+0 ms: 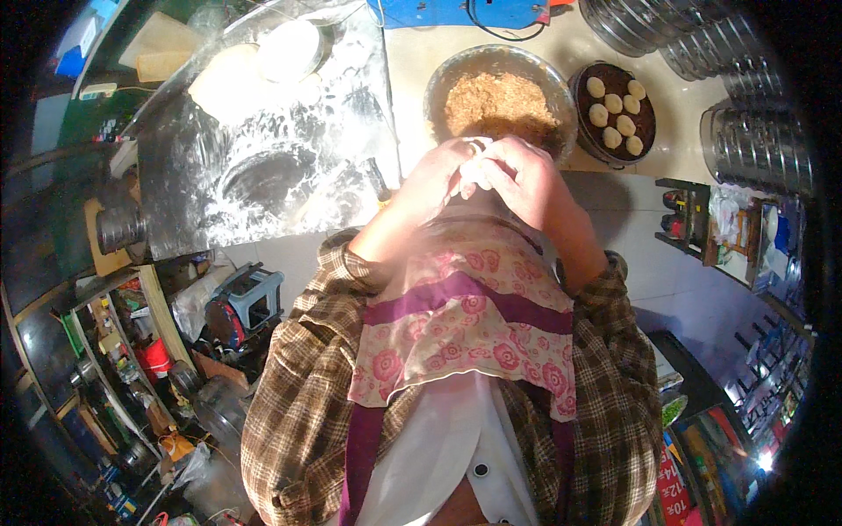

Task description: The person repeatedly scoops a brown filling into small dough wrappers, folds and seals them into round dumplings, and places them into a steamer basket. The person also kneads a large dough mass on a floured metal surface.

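My left hand [442, 172] and my right hand [520, 172] meet in front of my chest, their fingers pinching a small piece of pale dough [475, 172] between them. Just beyond them stands a large metal bowl [437, 92] with a light brown, crumbly-looking filling [500, 95]. To its right, a round dark steamer tray [602, 148] holds several pale round buns [613, 103]. On the floured worktop [263, 171] at left lie a pale mass of dough [220, 82] and a white round thing [289, 51], both washed out by glare.
Stacked metal steamers [756, 151] stand at the right of the table. A blue box [447, 12] with a dark cable is at the far edge. Low shelves [118, 355] with mixed goods and a grey-blue plastic stool [253, 296] are at lower left.
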`<state>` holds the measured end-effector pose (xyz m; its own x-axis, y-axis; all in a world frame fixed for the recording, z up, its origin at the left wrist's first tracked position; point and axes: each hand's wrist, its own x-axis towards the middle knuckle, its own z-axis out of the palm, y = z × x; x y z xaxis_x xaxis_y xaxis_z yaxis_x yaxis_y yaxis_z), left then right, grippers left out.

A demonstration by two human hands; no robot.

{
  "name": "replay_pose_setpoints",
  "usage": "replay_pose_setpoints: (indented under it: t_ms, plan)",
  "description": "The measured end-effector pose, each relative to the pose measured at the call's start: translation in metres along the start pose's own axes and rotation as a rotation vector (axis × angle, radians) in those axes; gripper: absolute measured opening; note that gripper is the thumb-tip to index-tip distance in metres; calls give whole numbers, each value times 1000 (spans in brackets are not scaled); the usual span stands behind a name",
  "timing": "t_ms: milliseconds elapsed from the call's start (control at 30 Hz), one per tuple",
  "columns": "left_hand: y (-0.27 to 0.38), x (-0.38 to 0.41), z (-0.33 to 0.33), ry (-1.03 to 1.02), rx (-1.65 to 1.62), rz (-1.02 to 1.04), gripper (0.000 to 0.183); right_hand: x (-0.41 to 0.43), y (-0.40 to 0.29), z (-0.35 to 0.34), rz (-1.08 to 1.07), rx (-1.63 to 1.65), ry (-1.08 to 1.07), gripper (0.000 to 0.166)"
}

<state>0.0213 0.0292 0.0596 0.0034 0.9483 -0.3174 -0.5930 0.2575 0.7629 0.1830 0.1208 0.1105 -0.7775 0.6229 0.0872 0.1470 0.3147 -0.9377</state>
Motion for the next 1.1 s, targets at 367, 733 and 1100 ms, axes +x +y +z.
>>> replay_pose_setpoints:
  t_ms: [367,733,1100]
  plan:
    - [8,-6,9,183,106,-100,34,0,-2,2,-88,-21,-20,6]
    - [-4,3,3,129,-125,-67,44,0,-7,1,-89,-71,8,3]
    - [2,-1,5,235,-8,-183,46,1,-9,-1,-98,-105,2,4]
